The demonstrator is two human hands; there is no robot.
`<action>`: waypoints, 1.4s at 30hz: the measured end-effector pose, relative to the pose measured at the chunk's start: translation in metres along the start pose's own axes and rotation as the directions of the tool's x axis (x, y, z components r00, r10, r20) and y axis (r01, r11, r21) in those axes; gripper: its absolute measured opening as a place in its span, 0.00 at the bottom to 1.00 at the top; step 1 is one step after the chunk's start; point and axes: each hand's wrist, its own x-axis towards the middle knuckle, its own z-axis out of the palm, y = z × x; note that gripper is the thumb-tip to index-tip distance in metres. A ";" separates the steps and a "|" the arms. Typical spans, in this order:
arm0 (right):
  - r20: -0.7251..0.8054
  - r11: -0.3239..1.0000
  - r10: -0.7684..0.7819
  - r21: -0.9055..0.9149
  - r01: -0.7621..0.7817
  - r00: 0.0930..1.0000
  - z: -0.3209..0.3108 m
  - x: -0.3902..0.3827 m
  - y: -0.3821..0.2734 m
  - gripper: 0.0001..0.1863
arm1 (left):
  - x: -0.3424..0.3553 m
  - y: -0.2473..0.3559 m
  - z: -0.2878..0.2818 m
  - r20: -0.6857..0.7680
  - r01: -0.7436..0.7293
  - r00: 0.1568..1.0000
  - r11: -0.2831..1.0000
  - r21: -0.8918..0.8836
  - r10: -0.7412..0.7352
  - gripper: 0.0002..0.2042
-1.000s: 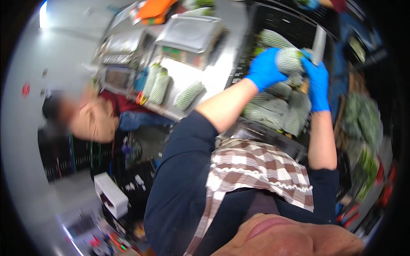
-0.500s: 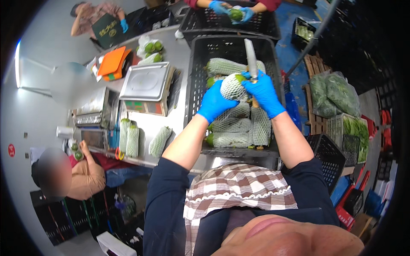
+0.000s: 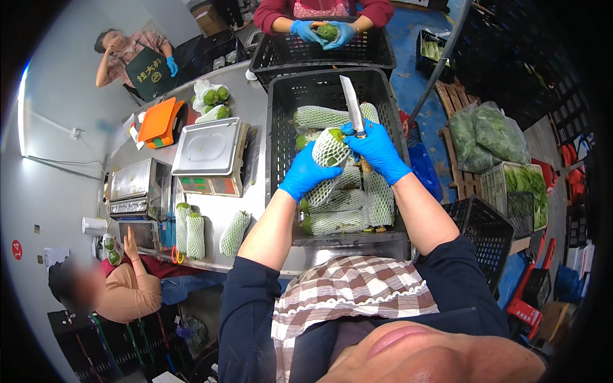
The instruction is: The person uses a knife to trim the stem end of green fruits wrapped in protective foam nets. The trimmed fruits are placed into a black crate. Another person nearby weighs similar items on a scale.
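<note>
My left hand (image 3: 311, 173), in a blue glove, is wrapped round a green gourd (image 3: 331, 152) in a white foam net. The gourd is tilted, its bare green end up beside my right hand. My gloved right hand (image 3: 382, 153) grips a knife (image 3: 351, 101), blade pointing up and away from me, the handle running down through the palm. The thumb side of that hand is against the gourd's green end. Both hands are over a black plastic crate (image 3: 276, 137), in which several netted gourds (image 3: 338, 223) lie, partly hidden by my hands.
Left of the crate, a metal table (image 3: 257, 167) bears a scale (image 3: 205, 148), an orange tray (image 3: 159, 121) and several netted gourds (image 3: 234, 233). Beyond is another crate (image 3: 377, 46), where a co-worker's gloved hands hold a gourd. Stacked crates and bagged greens (image 3: 489, 137) stand right.
The gourd has turned from nearly end-on to a slant, showing more of its netted side. The knife stays in my right hand. The whole view has shifted slightly.
</note>
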 end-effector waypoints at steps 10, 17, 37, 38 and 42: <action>-0.393 0.998 -0.054 -0.040 0.042 0.918 -0.015 0.018 0.003 0.15 | 0.004 0.010 0.003 0.025 0.003 1.000 0.986 -0.165 0.002 0.34; -0.176 0.954 -0.255 0.116 0.278 0.951 -0.006 0.008 0.009 0.13 | 0.007 0.000 0.004 -0.109 -0.062 0.993 0.996 -0.067 0.055 0.34; -0.105 0.999 0.025 -0.021 -0.027 0.994 -0.001 0.002 0.010 0.15 | 0.001 0.008 0.010 -0.347 0.047 0.913 0.790 0.611 0.214 0.31; -0.120 1.000 0.013 -0.015 -0.014 0.993 -0.003 0.002 0.011 0.14 | -0.002 0.009 0.009 -0.364 0.058 0.905 0.782 0.621 0.222 0.30; -0.141 0.976 -0.084 -0.213 0.052 0.986 0.007 0.006 0.021 0.18 | -0.001 0.013 0.011 -0.367 0.072 0.913 0.813 0.577 0.180 0.30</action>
